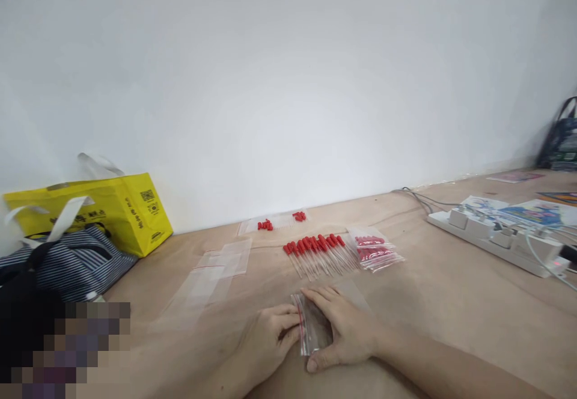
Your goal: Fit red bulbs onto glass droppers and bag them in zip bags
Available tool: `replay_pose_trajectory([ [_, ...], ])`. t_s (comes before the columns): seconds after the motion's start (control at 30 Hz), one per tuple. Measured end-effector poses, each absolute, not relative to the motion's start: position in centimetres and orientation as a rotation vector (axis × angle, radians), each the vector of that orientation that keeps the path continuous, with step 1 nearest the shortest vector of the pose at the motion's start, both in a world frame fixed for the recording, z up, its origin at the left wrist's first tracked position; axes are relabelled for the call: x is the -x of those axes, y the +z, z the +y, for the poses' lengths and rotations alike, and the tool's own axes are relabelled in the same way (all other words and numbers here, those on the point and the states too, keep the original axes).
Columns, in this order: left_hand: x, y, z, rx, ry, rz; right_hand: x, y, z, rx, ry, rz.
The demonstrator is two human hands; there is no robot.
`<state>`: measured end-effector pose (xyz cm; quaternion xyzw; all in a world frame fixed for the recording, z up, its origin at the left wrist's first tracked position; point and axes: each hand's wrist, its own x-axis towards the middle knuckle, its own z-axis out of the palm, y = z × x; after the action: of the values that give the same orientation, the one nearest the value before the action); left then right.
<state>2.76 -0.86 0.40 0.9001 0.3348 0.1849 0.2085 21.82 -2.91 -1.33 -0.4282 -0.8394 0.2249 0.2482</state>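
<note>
A clear zip bag [311, 327] with a red seal line lies flat in front of me. Its sealed edge meets the curled fingers of my left hand [270, 336], which appear to pinch it. Over the bag's other side rests my right hand [354, 327], thumb and fingers spread apart. Just beyond, glass droppers [318, 255] with red rubber bulbs lie side by side in a slanted row. Several filled zip bags [376, 249] with red bulbs inside are stacked to the right of that row.
Flat clear bags [216, 267] lie to the left. More red bulbs [265, 225] are near the wall. A yellow bag [130, 213] and a striped bag [85, 261] stand far left. On the right, a white power strip [496, 234] with plugs and cables sits beside printed sheets [536, 211].
</note>
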Motion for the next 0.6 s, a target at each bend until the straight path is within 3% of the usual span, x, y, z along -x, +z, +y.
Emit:
replay_pose_trajectory([
  [0.43, -2.6, 0.4, -0.4, -2.721, 0.516, 0.888, -22.0, -0.6, -2.9, 1.303, 0.643, -2.196],
  [0.6, -2.2, 0.0, 0.0, -2.596, 0.775, 0.988, -22.8, -0.9, -2.8, 1.223, 0.639, -2.232],
])
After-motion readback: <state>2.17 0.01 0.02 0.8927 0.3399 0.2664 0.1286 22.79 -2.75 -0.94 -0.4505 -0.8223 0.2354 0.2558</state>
